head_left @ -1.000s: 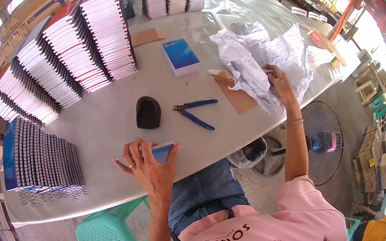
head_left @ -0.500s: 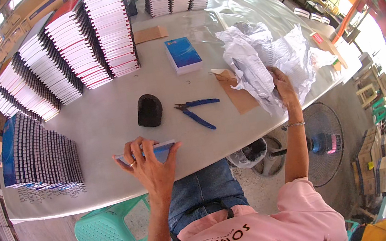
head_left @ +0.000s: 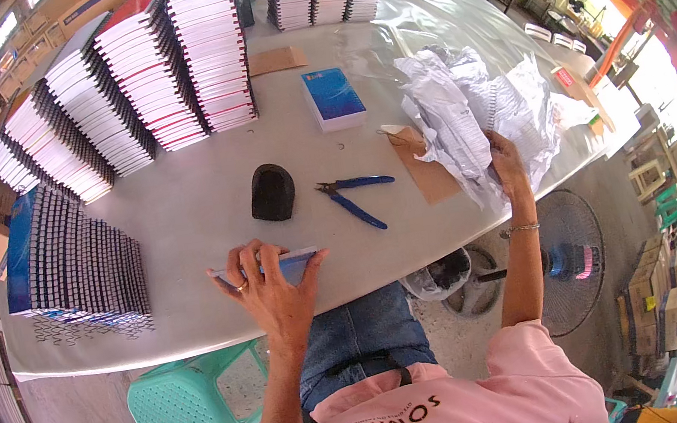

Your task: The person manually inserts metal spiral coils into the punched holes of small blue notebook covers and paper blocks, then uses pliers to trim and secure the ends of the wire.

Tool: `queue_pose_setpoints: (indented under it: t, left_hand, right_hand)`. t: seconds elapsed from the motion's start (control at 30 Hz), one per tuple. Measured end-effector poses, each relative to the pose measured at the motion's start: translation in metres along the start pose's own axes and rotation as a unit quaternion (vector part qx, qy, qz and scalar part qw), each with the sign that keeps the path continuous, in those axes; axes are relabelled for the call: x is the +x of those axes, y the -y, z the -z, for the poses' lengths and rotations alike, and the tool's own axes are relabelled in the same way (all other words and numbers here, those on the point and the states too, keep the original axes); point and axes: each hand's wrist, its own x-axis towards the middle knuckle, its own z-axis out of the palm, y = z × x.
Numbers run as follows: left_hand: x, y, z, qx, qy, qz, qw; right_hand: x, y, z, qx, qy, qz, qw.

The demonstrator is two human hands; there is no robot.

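My left hand (head_left: 269, 290) grips a thin blue-covered pad (head_left: 298, 260) on edge near the table's front, thumb at its right end and fingers over its top. At the right, my right hand (head_left: 507, 163) reaches into the near edge of a heap of crumpled white paper (head_left: 445, 110); its curled fingertips are partly hidden, and what they hold does not show. Between the hands lie blue-handled cutting pliers (head_left: 359, 200), jaws to the left. A black rounded pad (head_left: 273, 193) sits left of them. Farther back rests a stack of blue-covered pads (head_left: 334, 99).
Tall stacks of spiral-bound notebooks (head_left: 213, 56) fill the back left. Another stack with loose wire ends (head_left: 86, 264) stands at the left edge. Brown cardboard (head_left: 428, 169) lies by the paper. Below are a green stool (head_left: 180, 411), a lined bin (head_left: 443, 275) and a fan (head_left: 570, 261).
The whole view has shifted slightly, so the table's things appear a little farther right. Both hands keep nearly the same places and grips.
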Motion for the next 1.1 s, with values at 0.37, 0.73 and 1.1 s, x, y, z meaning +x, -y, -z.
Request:
queue_pose_setpoints:
  t: [0.37,0.73,1.1]
  left_hand:
    - [0.000,-0.002,-0.004,-0.017,-0.012,-0.003,1.000]
    - [0.000,-0.002,-0.003,-0.006,0.000,-0.007,1.000]
    - [0.011,-0.003,0.001,-0.020,-0.006,-0.003,1.000]
  right_hand:
    - [0.002,-0.005,0.006,0.115,0.014,-0.028,0.993]
    - [-0.013,0.022,-0.009,-0.044,-0.060,0.070,0.995]
    - [-0.039,0.097,-0.058,0.009,-0.042,0.212,0.976]
